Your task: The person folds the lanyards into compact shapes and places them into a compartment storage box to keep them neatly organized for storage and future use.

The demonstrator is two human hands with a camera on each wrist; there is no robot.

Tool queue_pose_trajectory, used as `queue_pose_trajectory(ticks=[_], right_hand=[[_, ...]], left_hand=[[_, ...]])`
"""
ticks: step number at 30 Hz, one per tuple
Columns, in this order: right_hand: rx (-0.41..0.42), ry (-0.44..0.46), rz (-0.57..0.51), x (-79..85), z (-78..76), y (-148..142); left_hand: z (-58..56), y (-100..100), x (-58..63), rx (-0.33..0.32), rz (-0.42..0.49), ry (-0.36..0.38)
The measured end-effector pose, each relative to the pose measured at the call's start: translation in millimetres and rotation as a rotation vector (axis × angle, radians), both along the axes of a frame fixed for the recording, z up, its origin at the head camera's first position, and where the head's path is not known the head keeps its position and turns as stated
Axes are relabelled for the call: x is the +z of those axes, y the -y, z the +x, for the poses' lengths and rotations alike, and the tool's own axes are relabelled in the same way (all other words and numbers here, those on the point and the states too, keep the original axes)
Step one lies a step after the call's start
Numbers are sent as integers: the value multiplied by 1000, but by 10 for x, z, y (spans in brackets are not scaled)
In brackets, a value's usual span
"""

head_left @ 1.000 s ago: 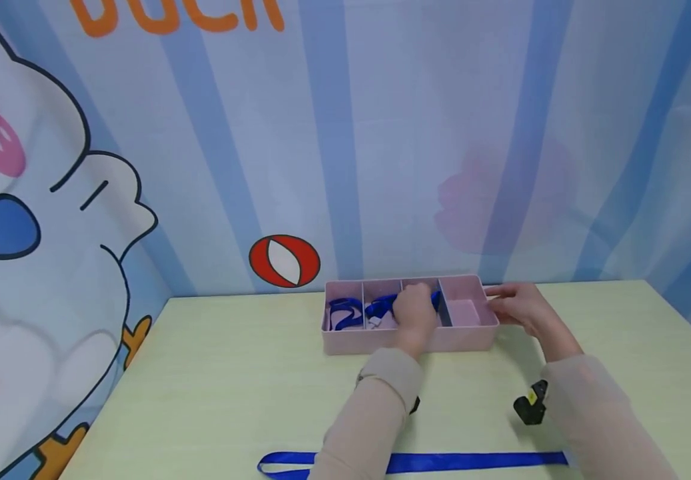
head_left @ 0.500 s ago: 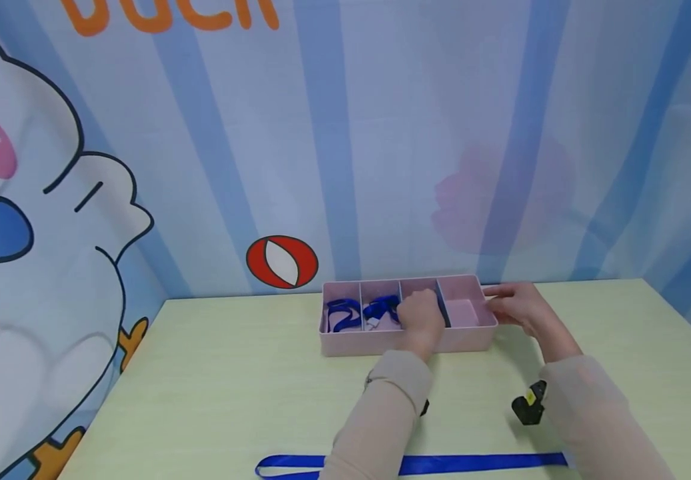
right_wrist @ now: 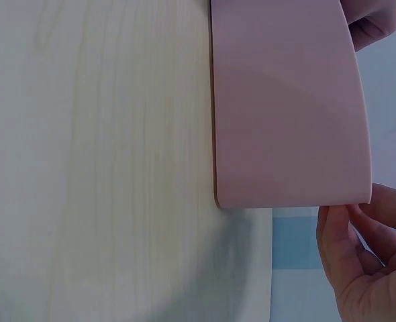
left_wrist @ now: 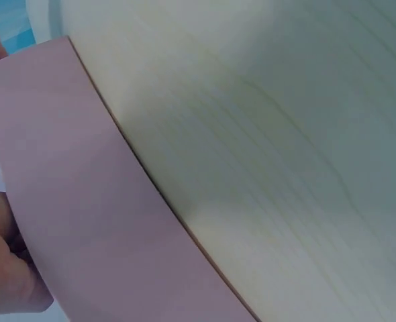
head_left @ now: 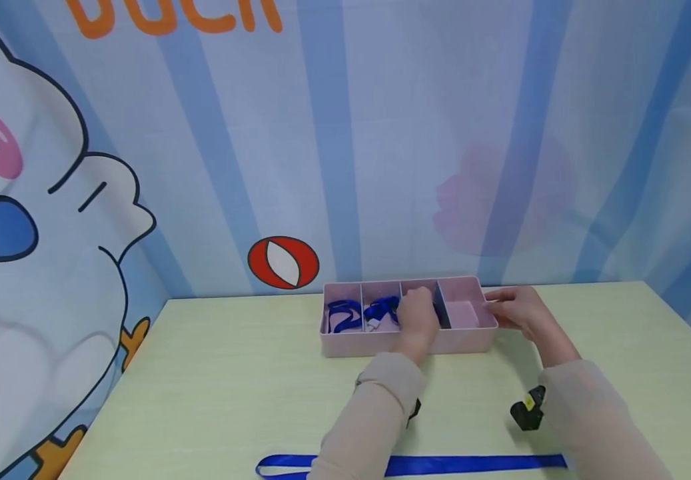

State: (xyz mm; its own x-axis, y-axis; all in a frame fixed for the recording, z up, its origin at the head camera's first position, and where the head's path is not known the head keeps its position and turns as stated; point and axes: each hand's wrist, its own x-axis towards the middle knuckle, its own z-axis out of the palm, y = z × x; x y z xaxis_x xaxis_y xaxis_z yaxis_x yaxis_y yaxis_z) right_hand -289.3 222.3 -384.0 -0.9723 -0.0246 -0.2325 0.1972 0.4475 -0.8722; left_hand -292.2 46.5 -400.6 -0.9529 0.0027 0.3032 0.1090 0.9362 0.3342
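A long pink divided box (head_left: 357, 344) stands at the back of the table. My left hand (head_left: 417, 320) reaches over its front wall into the third compartment, fingers curled; its fingertips are hidden, so what they hold cannot be seen. Some dark blue shows just right of it. Blue lanyards lie folded in the first compartment (head_left: 345, 315) and the second, where a lanyard (head_left: 381, 308) has a white clip. Against the box's right end rest the fingertips of my right hand (head_left: 519, 312); in the right wrist view, that hand (right_wrist: 369, 261) touches the end wall with relaxed fingers.
A flat blue lanyard (head_left: 471, 464), looped at its left end, lies along the near part of the table (head_left: 219, 387). The fourth compartment (head_left: 464, 310) shows its pink floor. A printed curtain (head_left: 393, 147) hangs right behind the box.
My left hand shifts slightly right, then slightly back left, within the third compartment. Blue ribbon seen at its upper right earlier is now lower or hidden. My right hand stays at the box's end.
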Motion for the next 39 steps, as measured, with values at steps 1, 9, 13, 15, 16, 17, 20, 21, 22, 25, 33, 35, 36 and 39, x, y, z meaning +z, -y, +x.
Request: queue_pose_trajectory(ticks=[1,9,13,15,16,17,20,21,22,25,33,35,36,39], right_hand=[[-4,-1,5,-3,0,3],[0,1,43,4,47,-7],[26,-8,33,23,77,-39],[44,-19,30,50,94,-67],[56,-24,35,66,104,-82],[67,-29,41,88,117,-95],[94,-42,70,154,156,-129],[105,-47,81,176,172,-137],[118,-53,90,197,190,-147],[152,-73,111,248,233,-188],[231,-109,152,377,347,-261],[258,-134,166,401,389,-266],[269,-147,172,412,411,-266],[298,-197,185,441,483,-268]], left_hand=[[1,14,9,-16,12,-11],[19,143,119,-99,44,-24],[38,283,187,-170,54,-57],[44,372,238,-214,100,-40],[42,423,263,-241,125,-36],[39,473,290,-264,161,-15],[35,646,385,-303,276,48],[36,713,416,-312,310,64],[32,786,447,-324,337,76],[53,1022,539,-328,373,90],[237,1632,653,-309,375,21],[309,1765,679,-305,380,17],[347,1826,691,-303,380,18],[466,1997,718,-297,388,26]])
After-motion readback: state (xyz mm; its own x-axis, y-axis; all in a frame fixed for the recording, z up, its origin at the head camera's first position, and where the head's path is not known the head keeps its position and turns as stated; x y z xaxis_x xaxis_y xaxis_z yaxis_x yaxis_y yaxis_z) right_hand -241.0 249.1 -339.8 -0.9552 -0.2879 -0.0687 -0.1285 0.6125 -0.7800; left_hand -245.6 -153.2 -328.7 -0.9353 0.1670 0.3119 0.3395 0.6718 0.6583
